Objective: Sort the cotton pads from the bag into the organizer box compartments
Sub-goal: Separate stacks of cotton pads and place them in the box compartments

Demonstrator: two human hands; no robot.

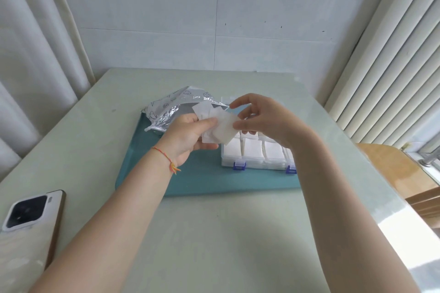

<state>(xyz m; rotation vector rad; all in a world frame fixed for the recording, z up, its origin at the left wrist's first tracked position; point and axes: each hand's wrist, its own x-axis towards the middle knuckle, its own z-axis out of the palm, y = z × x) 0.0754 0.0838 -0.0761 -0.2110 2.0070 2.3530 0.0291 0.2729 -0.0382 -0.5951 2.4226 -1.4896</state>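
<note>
Forearms frame the scene — cotton pads (215, 126) are held fanned in the left hand (188, 135), one pinched by the right hand (259, 119) above the box (252, 162); extras could be dragged out.

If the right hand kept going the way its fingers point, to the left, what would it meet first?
Most likely the cotton pads held in the left hand; the right hand already pinches one. Beyond lies the silver bag, though depth is unclear.

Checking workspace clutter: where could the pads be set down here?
Free: teal mat in front of the box, and table between the forearms. Crowded: bag, left hand, right hand.
</note>
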